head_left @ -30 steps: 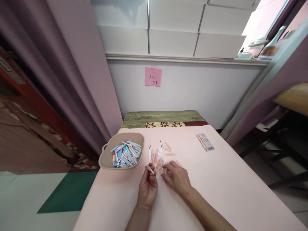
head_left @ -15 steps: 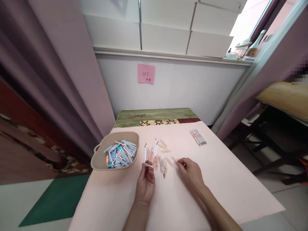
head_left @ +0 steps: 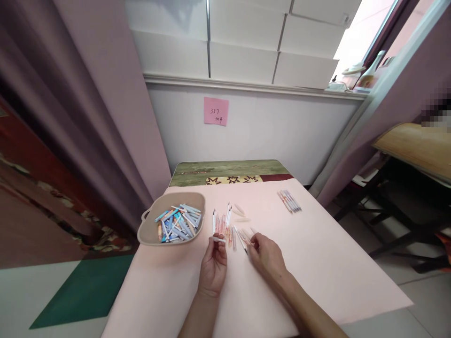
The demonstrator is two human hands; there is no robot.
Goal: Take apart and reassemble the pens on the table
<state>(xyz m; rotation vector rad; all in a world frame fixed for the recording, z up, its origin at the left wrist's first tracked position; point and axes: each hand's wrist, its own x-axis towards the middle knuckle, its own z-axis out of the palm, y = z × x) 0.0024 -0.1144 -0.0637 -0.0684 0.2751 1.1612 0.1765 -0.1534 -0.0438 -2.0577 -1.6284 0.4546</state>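
Note:
My left hand (head_left: pixel 214 265), palm up, pinches a short white pen part (head_left: pixel 217 240) between thumb and fingers. My right hand (head_left: pixel 267 256) is closed at the right side of the pen parts, its fingertips on a clear pen barrel with an orange print (head_left: pixel 246 238); the fingers hide part of it. Just left of those fingertips lies a white refill with a dark tip (head_left: pixel 241 239). Pink-printed barrels (head_left: pixel 220 223) and white refills (head_left: pixel 229 215) are laid side by side beyond my left hand. Pale pointed pen parts (head_left: pixel 239 210) lie farther back.
On the left, a beige basket (head_left: pixel 143 234) holds many blue, white and orange pen parts (head_left: pixel 179 223). A row of several pens (head_left: pixel 289 201) lies at the back right of the pink-covered table (head_left: pixel 334 263). A pink note (head_left: pixel 216 111) is on the wall behind.
My right hand has moved left, from the pale pointed parts to the printed barrel. The dark-tipped refill beside it has shifted right. My left hand keeps its white part; the view has tilted slightly.

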